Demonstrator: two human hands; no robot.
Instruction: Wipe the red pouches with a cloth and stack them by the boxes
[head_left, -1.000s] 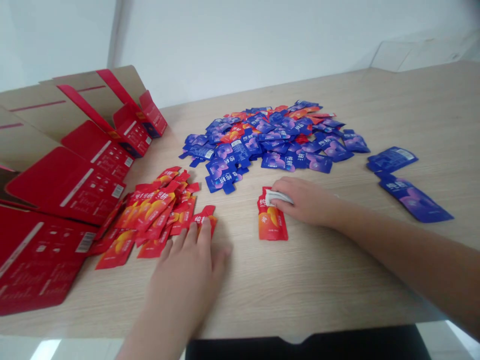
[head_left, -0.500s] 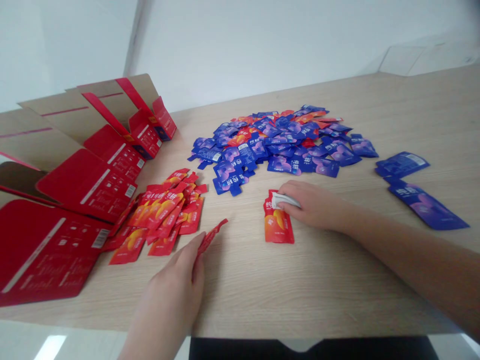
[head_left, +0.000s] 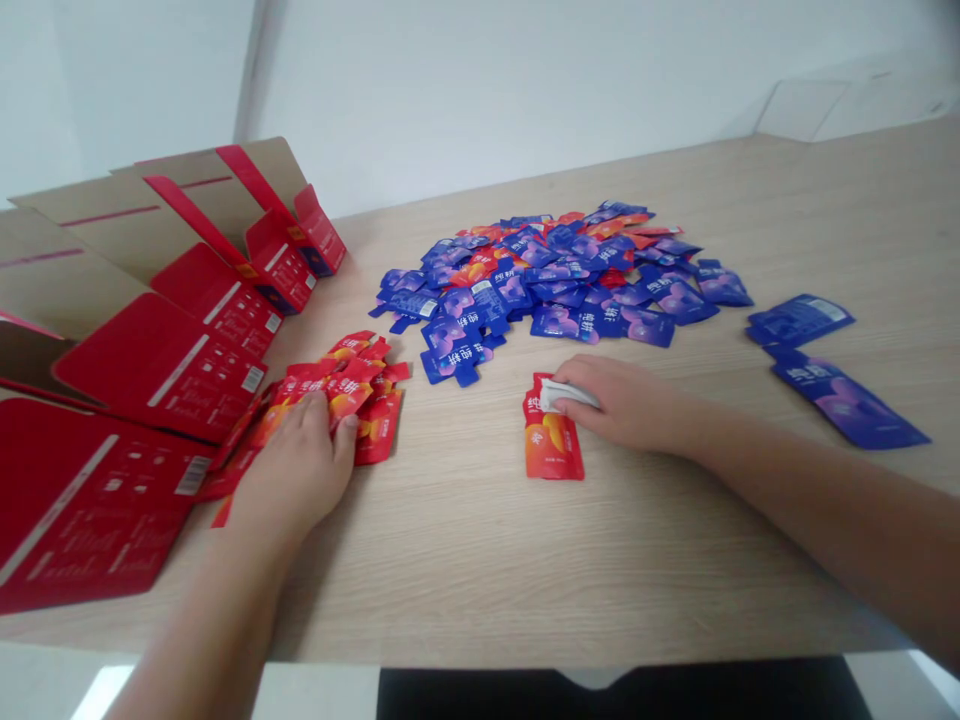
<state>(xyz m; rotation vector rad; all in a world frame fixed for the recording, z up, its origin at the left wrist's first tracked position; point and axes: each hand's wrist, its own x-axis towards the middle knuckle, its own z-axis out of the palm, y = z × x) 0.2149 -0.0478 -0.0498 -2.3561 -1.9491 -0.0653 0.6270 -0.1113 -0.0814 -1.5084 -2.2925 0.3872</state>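
My left hand (head_left: 304,455) lies on a pile of red-orange pouches (head_left: 379,430), fingers stretched over it and thumb apart; what is under the palm is hidden. In my right hand (head_left: 611,405) is a folded white piece (head_left: 566,396) that looks like a tissue, pinched between thumb and fingers. It presses against the upper part of a single red-orange pouch (head_left: 553,445), which lies flat on the table with its spout end away from me.
Open red cartons (head_left: 161,375) stand in a row on the left. Further back spreads a heap of blue-purple pouches (head_left: 551,285) mixed with red ones. Two blue pouches (head_left: 847,400) lie on the right. The wooden table (head_left: 480,590) has its front edge near me.
My left hand has moved left, from holding a red pouch above the table to the red pile; that pouch no longer shows in it. My right hand stays on the single pouch.
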